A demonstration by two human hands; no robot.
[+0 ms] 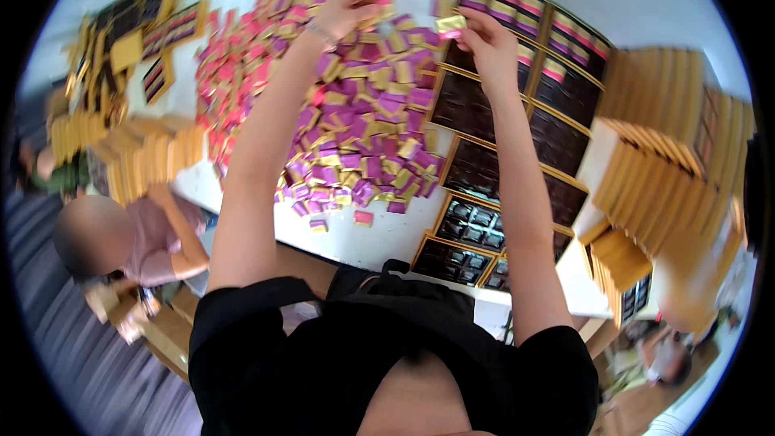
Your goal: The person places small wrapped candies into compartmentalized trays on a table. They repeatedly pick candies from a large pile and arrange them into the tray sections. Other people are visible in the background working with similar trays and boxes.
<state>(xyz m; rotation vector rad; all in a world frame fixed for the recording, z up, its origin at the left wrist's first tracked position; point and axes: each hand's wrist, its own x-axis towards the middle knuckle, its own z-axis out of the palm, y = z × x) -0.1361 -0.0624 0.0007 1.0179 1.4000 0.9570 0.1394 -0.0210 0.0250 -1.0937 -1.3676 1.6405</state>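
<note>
Over the far end of a big heap of small wrapped sweets [355, 125], my left hand [349, 12] is closed, its fingertips pinching a pink wrapped sweet [383, 3]. Between the thumb and fingers of my right hand [491, 42] is a gold-and-pink wrapped sweet [450, 25], held up at the far left edge of the box trays. Beneath that hand lie dark box trays [472, 105] with gold rims, side by side in rows. The far trays [504, 2] carry lines of pink, gold and purple sweets; the nearer ones show bare dark compartments.
Stacked gold-brown boxes [654, 97] stand along the right side of the white table [347, 242]. More boxes [149, 153] and trays [173, 30] are at the left. A person [165, 234] in a mauve top works at the left edge; other people appear at the lower right.
</note>
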